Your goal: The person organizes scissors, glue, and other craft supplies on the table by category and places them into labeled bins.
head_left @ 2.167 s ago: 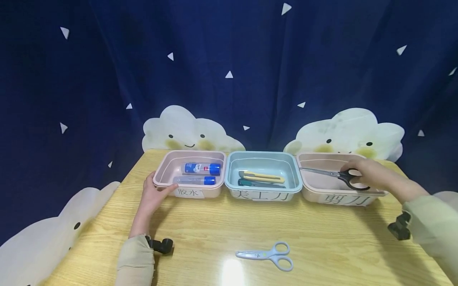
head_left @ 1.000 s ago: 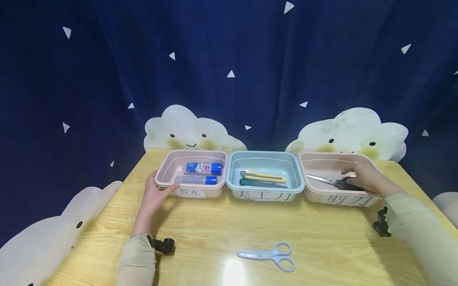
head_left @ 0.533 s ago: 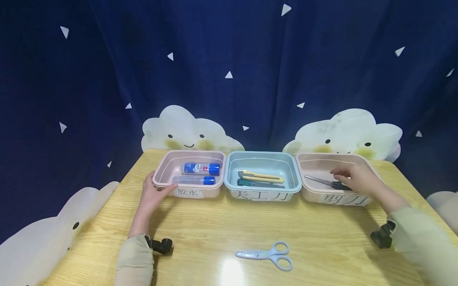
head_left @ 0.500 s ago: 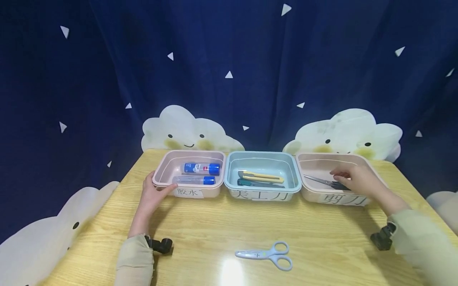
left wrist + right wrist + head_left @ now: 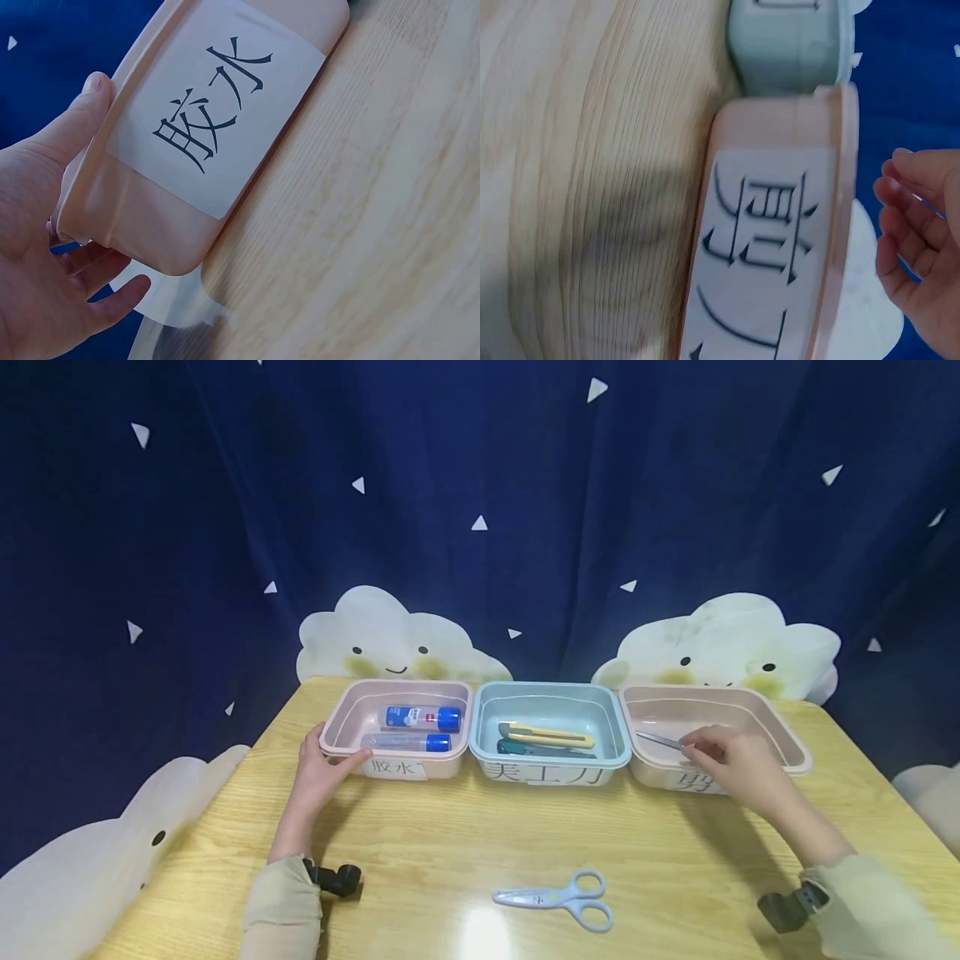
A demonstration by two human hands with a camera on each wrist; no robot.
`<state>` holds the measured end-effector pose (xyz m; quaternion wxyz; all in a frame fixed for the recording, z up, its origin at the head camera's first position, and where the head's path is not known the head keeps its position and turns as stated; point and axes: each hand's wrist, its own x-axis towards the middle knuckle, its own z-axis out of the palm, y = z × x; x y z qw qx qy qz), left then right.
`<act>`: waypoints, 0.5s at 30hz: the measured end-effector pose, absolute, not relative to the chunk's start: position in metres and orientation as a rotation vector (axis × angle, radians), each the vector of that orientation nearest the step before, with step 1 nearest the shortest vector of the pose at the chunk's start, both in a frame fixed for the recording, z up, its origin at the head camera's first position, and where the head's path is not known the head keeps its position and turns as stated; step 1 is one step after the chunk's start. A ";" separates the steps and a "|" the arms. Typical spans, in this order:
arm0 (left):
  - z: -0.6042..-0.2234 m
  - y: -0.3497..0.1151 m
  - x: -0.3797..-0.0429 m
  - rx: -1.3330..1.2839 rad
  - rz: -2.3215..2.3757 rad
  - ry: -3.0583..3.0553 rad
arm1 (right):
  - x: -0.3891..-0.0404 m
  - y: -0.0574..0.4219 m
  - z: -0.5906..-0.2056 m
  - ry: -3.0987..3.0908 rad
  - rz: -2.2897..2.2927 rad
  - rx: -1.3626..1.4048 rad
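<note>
My left hand point(image 5: 318, 770) holds the left corner of a pink plastic bin point(image 5: 442, 766), thumb on the front rim and the other fingers round the side. In the left wrist view the thumb point(image 5: 94, 94) lies along the rim. Two glue sticks with blue caps, a thicker one point(image 5: 422, 718) and a slimmer one point(image 5: 405, 742), lie in that bin. My right hand point(image 5: 738, 768) hovers over the front rim of the right pink bin point(image 5: 776, 124), fingers loosely bent and holding nothing. Inside, a scissors blade point(image 5: 658, 739) shows; the black handles are hidden behind the hand.
A blue bin point(image 5: 555, 689) with a yellow utility knife point(image 5: 551, 735) and a dark green one point(image 5: 536, 749) stands between the pink bins. Light blue scissors point(image 5: 558, 897) lie on the wooden table point(image 5: 420, 843) near the front. A dark blue curtain point(image 5: 420, 527) hangs behind.
My right hand has lowered the black-handled scissors into the right bin, let go, and drawn back toward the front rim. The left hand stays on its bin.
</note>
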<state>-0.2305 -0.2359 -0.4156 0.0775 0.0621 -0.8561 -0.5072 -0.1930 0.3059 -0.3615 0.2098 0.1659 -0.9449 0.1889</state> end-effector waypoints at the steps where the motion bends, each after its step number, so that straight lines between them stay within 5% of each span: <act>1: -0.415 -0.235 -0.230 0.188 -1.520 -2.564 | -0.189 0.303 -0.361 -2.625 0.535 0.465; 15: -0.418 -0.236 -0.230 0.199 -1.505 -2.579 | -0.157 0.252 -0.371 -2.651 0.730 0.731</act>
